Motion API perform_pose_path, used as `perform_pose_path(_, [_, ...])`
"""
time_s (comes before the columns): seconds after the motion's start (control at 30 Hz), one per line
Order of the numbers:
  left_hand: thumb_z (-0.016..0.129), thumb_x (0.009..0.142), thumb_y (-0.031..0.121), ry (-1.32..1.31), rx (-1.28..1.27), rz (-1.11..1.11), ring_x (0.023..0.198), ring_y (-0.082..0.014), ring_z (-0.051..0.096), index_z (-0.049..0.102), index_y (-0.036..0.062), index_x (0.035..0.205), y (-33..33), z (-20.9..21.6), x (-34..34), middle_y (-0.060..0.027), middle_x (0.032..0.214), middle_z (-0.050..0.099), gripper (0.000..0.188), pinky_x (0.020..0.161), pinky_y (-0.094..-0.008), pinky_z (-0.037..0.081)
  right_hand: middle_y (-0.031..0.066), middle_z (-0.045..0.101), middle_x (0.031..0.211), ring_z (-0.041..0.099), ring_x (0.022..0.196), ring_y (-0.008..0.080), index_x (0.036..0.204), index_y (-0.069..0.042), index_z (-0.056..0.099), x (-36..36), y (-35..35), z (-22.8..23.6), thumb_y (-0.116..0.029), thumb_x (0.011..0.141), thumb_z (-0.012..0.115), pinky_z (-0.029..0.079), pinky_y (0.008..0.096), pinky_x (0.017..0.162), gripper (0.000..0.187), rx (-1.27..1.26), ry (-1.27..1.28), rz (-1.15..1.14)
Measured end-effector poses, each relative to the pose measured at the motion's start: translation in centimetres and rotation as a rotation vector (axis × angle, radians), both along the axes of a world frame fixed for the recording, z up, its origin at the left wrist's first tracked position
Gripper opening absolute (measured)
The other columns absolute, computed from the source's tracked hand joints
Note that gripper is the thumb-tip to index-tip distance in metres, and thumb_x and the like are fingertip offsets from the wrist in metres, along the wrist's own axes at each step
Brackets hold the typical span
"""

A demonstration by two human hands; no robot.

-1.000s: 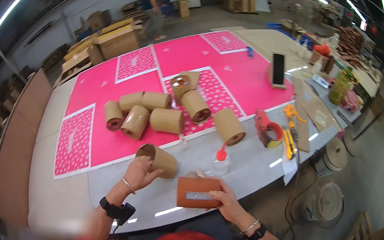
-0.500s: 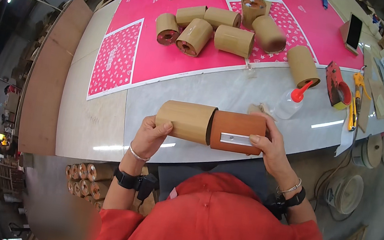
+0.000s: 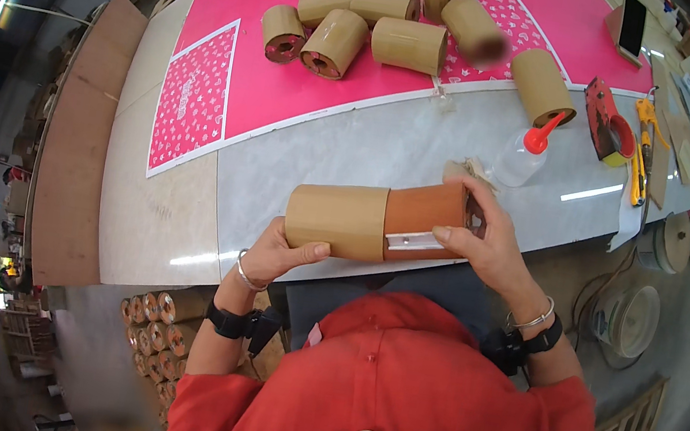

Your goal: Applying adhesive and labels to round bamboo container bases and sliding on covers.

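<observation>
Over the table's near edge, my left hand is closed round a tan cardboard tube, its thumb along the lower front. My right hand grips an orange-brown cylinder by its far-right end, thumb on a silvery metal strip fixed to its side. The cylinder's left end meets the tube's right opening; how deep it sits inside is hidden. Both pieces lie nearly level, end to end. Beyond my right hand stands a clear squeeze bottle with a red spout.
Several tan-covered rolls lie on pink printed sheets at the back. To the right are a red tape dispenser, yellow cutters and a phone on a stand. Stacked rolls sit below the table at left.
Less of the orange-brown cylinder shows beside the tube, and the gap between them has narrowed. The cylinder has tilted up at its right end, where its end face now shows.
</observation>
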State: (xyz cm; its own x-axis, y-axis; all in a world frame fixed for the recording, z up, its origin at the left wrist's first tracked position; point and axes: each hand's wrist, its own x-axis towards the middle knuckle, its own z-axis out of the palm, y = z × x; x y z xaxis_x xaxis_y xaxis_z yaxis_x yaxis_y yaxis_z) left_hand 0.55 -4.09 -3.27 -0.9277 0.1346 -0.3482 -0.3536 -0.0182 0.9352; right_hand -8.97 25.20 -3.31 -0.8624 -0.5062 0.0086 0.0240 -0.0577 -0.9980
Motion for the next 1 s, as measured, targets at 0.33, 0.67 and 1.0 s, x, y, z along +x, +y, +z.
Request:
perform_pose_path(0.33, [0.078,0.077,0.014,-0.012,0.074,0.093,0.104,-0.0109,0.054,0.053,0.0055,0.126,1.4,-2.1,0.2,-0.0017,0.114,0.061,0.057,0.086,-0.0266,0.046,0.0034,0.052,0.101,0.051,0.094,0.0095,0.115,-0.002,0.048,-0.1,-0.7,0.7,-0.018,0.079,0.071,0.044,0.0247,0.081,0.046,-0.029,-0.102,0.012])
perform_pose_path(0.67, [0.079,0.074,0.014,0.027,0.169,0.14,0.107,-0.014,0.054,0.051,0.0053,0.127,1.1,-3.1,-0.1,-0.0027,0.115,0.06,0.06,0.091,-0.0301,0.045,0.0023,0.052,0.095,0.051,0.085,0.0085,0.111,-0.002,0.05,0.0,-0.8,0.8,-0.019,0.078,0.072,0.044,0.0236,0.076,0.044,0.024,-0.002,0.0])
perform_pose_path(1.0, [0.079,0.074,0.016,0.011,0.118,0.074,0.107,-0.0123,0.052,0.049,0.0051,0.128,0.7,-2.8,0.2,-0.0021,0.117,0.058,0.063,0.091,-0.0278,0.044,0.0031,0.055,0.096,0.052,0.086,0.0085,0.115,0.0,0.049,0.0,-0.8,-0.2,-0.022,0.08,0.071,0.044,0.0236,0.076,0.046,0.018,-0.051,-0.031])
